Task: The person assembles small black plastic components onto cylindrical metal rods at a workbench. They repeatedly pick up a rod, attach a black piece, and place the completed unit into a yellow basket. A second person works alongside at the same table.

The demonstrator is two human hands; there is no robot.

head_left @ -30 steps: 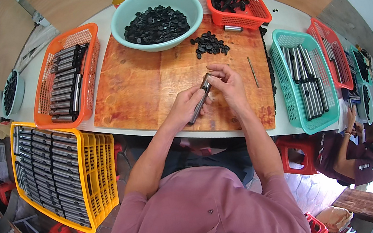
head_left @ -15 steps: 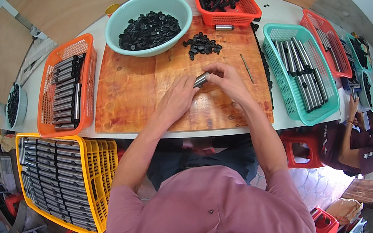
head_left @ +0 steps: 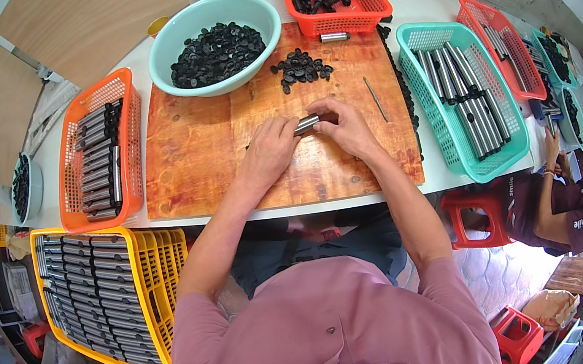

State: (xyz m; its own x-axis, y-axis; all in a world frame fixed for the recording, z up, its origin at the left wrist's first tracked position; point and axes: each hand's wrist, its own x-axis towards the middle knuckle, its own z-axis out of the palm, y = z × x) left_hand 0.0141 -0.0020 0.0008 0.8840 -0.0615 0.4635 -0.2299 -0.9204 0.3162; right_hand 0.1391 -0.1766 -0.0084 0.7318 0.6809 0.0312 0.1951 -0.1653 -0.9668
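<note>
While the left hand [head_left: 268,147] wraps the metal tube [head_left: 308,124] over the wooden board [head_left: 207,138] on the desk [head_left: 50,157], the right hand [head_left: 346,128] pinches its right end. Step looks like handwork there, though contact's hidden; next move calls for steady left grip.

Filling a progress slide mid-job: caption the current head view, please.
Both hands hold a silver tube over a wooden board, near loose black pieces.
</note>
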